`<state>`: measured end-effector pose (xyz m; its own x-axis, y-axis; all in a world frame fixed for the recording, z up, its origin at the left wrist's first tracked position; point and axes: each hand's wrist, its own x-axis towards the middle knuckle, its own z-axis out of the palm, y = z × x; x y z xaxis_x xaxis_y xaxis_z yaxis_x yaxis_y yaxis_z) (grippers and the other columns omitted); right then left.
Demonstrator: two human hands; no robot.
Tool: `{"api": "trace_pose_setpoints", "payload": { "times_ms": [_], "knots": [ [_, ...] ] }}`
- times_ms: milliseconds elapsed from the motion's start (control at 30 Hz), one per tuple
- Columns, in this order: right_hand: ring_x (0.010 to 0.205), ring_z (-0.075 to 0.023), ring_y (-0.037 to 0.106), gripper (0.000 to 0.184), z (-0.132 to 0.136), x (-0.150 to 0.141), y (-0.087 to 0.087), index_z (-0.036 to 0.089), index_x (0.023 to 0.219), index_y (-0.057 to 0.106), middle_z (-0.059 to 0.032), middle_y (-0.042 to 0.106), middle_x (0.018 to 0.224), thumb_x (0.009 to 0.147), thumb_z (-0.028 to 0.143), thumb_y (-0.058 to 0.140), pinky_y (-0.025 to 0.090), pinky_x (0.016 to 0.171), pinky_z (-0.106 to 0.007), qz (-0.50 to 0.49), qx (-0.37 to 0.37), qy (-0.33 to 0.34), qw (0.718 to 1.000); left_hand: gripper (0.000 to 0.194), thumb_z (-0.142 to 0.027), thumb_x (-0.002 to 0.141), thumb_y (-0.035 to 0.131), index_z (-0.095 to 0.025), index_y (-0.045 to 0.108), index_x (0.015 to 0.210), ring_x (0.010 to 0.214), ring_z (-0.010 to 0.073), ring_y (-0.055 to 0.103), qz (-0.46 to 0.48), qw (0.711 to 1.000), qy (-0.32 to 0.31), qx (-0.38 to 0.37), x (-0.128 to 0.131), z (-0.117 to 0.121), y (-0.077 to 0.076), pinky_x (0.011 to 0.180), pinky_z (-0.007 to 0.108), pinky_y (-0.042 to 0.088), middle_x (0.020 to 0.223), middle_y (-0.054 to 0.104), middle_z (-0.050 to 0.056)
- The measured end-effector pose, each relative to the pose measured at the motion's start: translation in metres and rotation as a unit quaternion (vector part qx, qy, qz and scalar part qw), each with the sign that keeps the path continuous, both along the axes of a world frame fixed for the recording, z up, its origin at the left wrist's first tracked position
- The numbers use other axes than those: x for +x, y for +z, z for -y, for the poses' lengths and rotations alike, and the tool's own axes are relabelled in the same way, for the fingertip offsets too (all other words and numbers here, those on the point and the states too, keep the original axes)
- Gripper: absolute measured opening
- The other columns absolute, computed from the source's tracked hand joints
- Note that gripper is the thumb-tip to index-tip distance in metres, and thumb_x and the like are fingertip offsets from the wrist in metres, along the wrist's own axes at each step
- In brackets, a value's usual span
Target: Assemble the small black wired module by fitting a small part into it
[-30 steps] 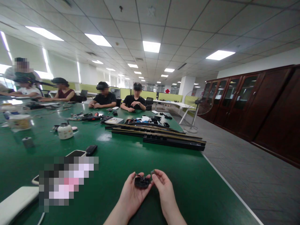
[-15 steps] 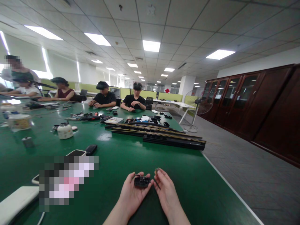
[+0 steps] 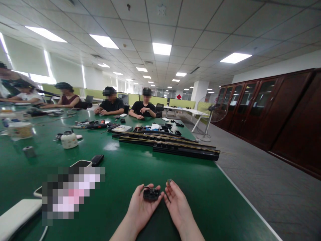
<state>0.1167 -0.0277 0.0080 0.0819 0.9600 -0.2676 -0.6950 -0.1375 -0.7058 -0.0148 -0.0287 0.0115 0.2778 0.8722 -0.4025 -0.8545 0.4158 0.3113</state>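
Observation:
Low in the middle of the view, my left hand point(image 3: 141, 209) cradles a small black plastic part point(image 3: 151, 194) with short wires, fingers curled around it. My right hand point(image 3: 177, 204) is just to its right, thumb and fingertip pinching a tiny grey piece point(image 3: 169, 182) a little apart from the black part. Both hands hover over the green table point(image 3: 130, 174).
Long black rails with gold stripes point(image 3: 170, 147) lie across the table ahead. A black key fob point(image 3: 97, 159), a phone point(image 3: 80, 163), a white jar point(image 3: 69, 139) and a white pad point(image 3: 18, 216) sit left. Several seated people work at the far end. The table edge runs down the right side.
My right hand has drawn slightly right and away from the black part, carrying the tiny grey piece. A standing person at far left has moved out toward the frame edge.

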Motion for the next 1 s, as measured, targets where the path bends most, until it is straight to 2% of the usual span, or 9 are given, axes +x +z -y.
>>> {"api": "trace_pose_setpoints", "payload": {
  "times_ms": [267, 600, 1000],
  "knots": [
    [0.069, -0.0124, 0.062, 0.021, -0.0005, 0.0004, -0.0001, 0.022, 0.081, 0.062, 0.0015, 0.068, 0.075, 0.062, 0.029, 0.070, 0.049, 0.063, -0.023, -0.020, -0.009, 0.006, 1.000, 0.018, -0.029, 0.073, 0.049, -0.012, 0.052, 0.076, 0.099, 0.0325, 0.055, 0.005, 1.000, -0.004, 0.002, 0.0000, -0.0009, -0.0013, 0.072, 0.038, 0.050, 0.091, 0.061, 0.016],
    [0.071, -0.0148, 0.064, 0.022, -0.0043, 0.0031, -0.0067, 0.022, 0.081, 0.062, 0.0001, 0.069, 0.076, 0.063, 0.032, 0.069, 0.050, 0.063, -0.026, -0.005, -0.016, 0.001, 1.000, 0.015, -0.027, 0.072, 0.049, -0.012, 0.052, 0.073, 0.094, 0.0299, 0.058, 0.001, 1.000, 0.002, -0.011, 0.0005, 0.0002, 0.0022, 0.069, 0.039, 0.050, 0.087, 0.063, 0.015],
    [0.062, -0.0091, 0.062, 0.016, -0.0020, 0.0025, -0.0003, 0.021, 0.078, 0.062, 0.0037, 0.068, 0.069, 0.064, 0.024, 0.069, 0.047, 0.057, -0.020, -0.108, -0.049, 0.010, 0.993, 0.016, -0.028, 0.071, 0.051, -0.012, 0.053, 0.074, 0.097, 0.0305, 0.057, 0.007, 1.000, -0.005, -0.001, -0.0004, -0.0010, -0.0020, 0.072, 0.038, 0.050, 0.089, 0.062, 0.015]
  ]
}}
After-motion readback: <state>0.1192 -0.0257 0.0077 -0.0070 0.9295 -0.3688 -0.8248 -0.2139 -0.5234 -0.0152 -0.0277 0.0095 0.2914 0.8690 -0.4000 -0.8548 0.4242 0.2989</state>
